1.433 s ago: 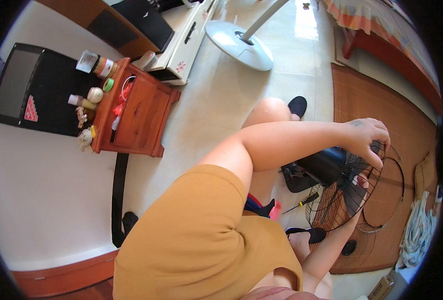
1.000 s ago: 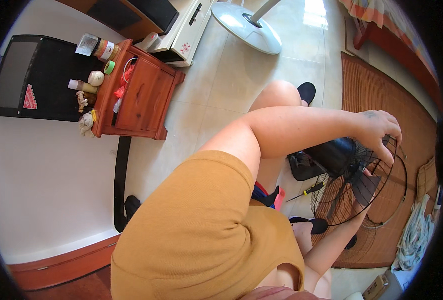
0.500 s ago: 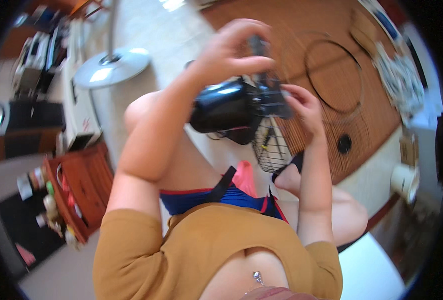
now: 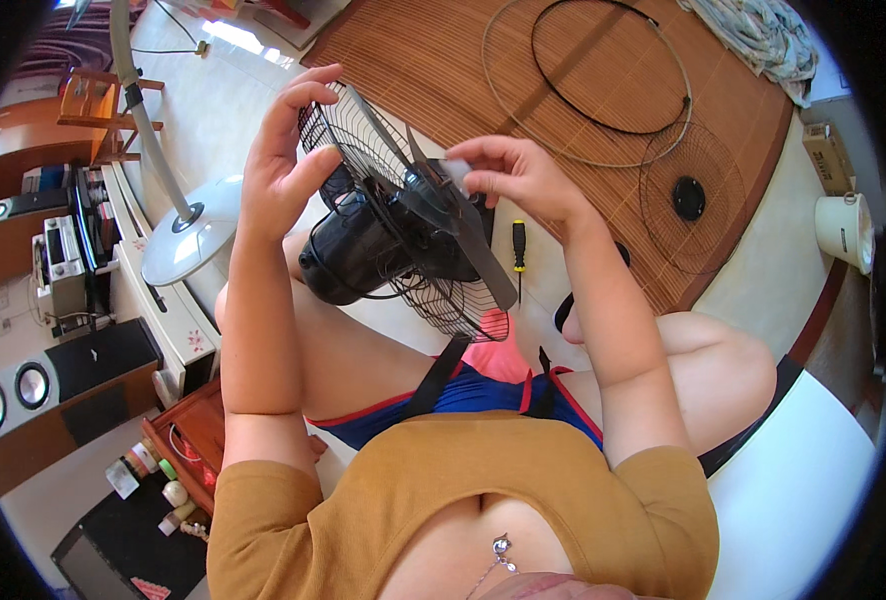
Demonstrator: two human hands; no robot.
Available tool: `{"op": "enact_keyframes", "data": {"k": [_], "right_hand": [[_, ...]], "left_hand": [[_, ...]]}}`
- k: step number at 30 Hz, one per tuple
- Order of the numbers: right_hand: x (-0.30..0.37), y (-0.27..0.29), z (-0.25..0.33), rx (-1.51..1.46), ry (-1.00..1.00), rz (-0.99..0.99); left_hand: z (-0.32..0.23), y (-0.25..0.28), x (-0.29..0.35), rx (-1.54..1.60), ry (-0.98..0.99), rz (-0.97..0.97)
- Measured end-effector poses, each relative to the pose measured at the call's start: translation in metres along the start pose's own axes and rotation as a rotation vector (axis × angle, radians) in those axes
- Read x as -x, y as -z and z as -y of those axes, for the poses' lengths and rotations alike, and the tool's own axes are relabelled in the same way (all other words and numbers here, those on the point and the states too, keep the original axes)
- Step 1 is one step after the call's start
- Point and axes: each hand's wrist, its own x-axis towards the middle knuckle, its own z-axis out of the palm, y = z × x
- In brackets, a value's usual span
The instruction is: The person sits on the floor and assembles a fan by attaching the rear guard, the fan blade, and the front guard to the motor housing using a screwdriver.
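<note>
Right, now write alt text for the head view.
A seated person handles a black fan with exposed blades, left hand at its wire grille, right hand beside the hub. A screwdriver lies nearby on the pale floor; a second grille rests on a brown mat.

And here's the fan [image 4: 403, 215], black all over, tipped well off upright, its face swung away to the right! The housing [image 4: 338, 255], a glossy rounded drum, sits at the back, lower left. Round it flares the wire grille [image 4: 453, 312], a shallow bowl on a slant, one side high, the other low. In front, the dark blades [image 4: 483, 265] stand exposed, broad and flat, one angling down to the right. At the hub, a small pale piece [image 4: 457, 172], too unclear to name.
</note>
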Motion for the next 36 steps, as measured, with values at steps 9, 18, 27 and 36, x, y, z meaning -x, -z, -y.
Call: {"op": "enact_keyframes", "data": {"k": [9,18,27,36], "right_hand": [[-0.003,0.009,-0.003,0.000,-0.020,0.035],[-0.003,0.001,-0.002,-0.001,0.032,-0.052],[-0.005,0.002,-0.005,0.082,0.061,0.004],[-0.006,0.003,-0.008,0.060,0.179,0.029]], "left_hand": [[0.000,-0.004,-0.005,-0.007,-0.027,0.018],[-0.001,-0.005,-0.004,-0.023,-0.054,0.023],[0.002,-0.002,-0.003,-0.049,-0.084,0.015],[0.002,-0.005,-0.005,-0.016,-0.073,0.023]]}}
